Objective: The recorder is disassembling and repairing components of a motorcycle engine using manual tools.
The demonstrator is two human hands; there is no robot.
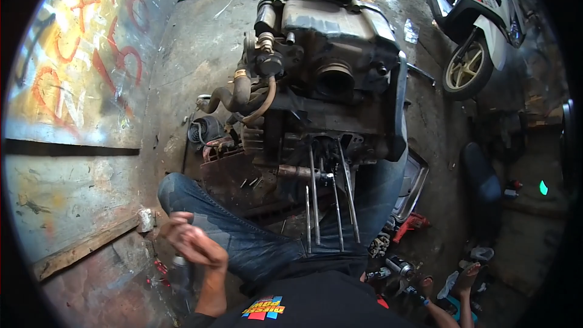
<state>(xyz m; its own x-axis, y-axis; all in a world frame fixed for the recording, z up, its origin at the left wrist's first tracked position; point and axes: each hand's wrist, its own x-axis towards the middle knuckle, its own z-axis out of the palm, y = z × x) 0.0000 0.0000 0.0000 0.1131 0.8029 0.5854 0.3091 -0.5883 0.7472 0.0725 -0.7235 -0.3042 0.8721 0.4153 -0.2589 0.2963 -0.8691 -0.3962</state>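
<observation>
My left hand (195,244) is raised beside my left knee, its fingers bent and smeared by motion. Whether it holds something cannot be made out. Below it stands a dark bottle (180,276) with a pale cap. My right hand does not show. A large, grimy motorcycle engine (337,24) rests between my legs, apart from my left hand. Several long metal studs (314,194) stick out of its near side toward me. A hose (226,100) curves along its left side, and a round dark opening (334,79) faces me.
At the left rises a paint-marked metal panel (85,54). A white scooter (480,36) stands far right. Near my right leg lie a red tool (411,225), a spray can (401,265) and a metal-rimmed tray (416,185). Another person's bare limbs (464,294) show at the lower right.
</observation>
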